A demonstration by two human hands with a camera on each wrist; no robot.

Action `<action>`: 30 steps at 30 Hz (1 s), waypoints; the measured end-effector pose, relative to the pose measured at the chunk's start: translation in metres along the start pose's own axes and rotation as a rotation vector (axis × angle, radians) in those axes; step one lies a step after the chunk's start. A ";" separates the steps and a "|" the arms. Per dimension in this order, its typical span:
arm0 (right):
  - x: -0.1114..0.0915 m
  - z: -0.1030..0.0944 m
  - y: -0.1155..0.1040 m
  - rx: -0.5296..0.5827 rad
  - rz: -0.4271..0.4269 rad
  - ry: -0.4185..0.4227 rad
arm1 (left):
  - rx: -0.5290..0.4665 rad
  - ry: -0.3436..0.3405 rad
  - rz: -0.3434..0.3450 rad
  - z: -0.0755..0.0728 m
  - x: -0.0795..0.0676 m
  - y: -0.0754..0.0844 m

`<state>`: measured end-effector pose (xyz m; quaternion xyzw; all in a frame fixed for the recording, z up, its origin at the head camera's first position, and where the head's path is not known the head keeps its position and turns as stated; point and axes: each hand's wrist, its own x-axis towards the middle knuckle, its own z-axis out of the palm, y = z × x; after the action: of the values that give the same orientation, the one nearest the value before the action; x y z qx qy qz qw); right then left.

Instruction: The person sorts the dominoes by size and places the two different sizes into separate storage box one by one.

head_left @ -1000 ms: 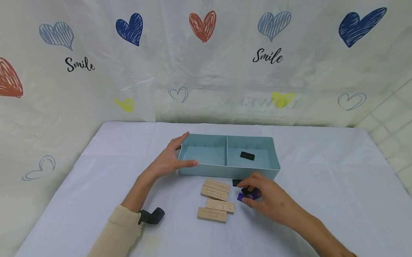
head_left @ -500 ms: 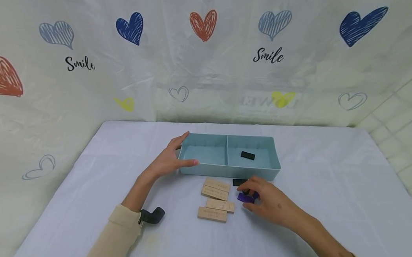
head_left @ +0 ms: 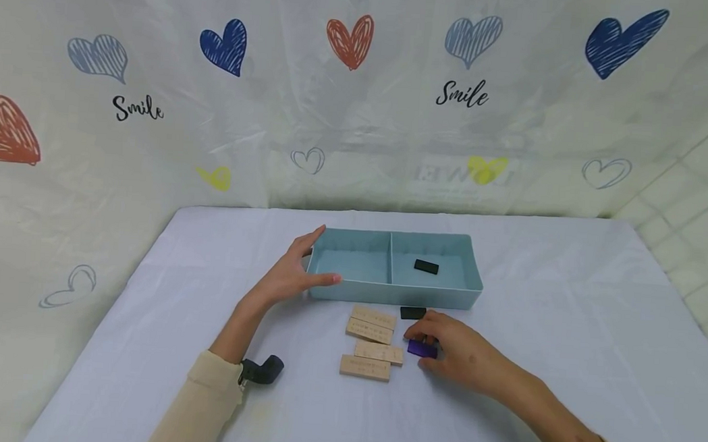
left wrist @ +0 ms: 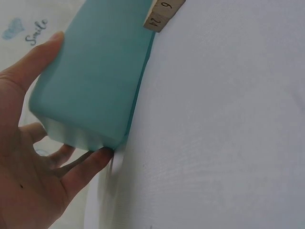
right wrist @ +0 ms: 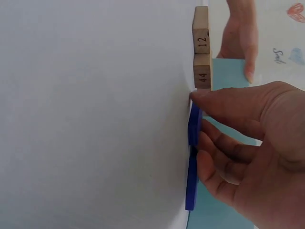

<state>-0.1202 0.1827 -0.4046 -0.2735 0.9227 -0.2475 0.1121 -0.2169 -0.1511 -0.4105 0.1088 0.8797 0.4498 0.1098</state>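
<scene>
My left hand point(head_left: 286, 276) holds the left end of a light blue two-compartment box point(head_left: 425, 296). In the left wrist view its thumb lies on the rim and its fingers curl against the end wall. My right hand point(head_left: 464, 349) hovers low around a small flat purple block point(head_left: 422, 349), fingertips behind it and thumb in front, with a gap between them. The right wrist view shows two purple blocks end to end beside the fingers point(right wrist: 217, 136). A black block point(head_left: 412, 313) lies by the box front, partly near the fingertips. What lies under the palm is hidden.
Several wooden blocks point(head_left: 365, 367) with printed markings lie to the left of the right hand. One black block point(head_left: 427, 267) lies in the box's right compartment. White cloth point(head_left: 539, 279) covers the table, and a sheet point(head_left: 391, 115) with hearts hangs behind.
My right hand has loosened and moved slightly toward me. The purple block under it has slid a little the same way, uncovering more of the black block. The left hand stays put.
</scene>
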 end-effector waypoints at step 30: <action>-0.003 -0.013 -0.003 0.148 -0.042 0.136 | 0.001 0.010 -0.007 0.002 0.002 -0.002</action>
<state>-0.1209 0.1875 -0.3915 -0.2664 0.9015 -0.3351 0.0636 -0.2187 -0.1503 -0.4132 0.1036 0.8809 0.4493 0.1071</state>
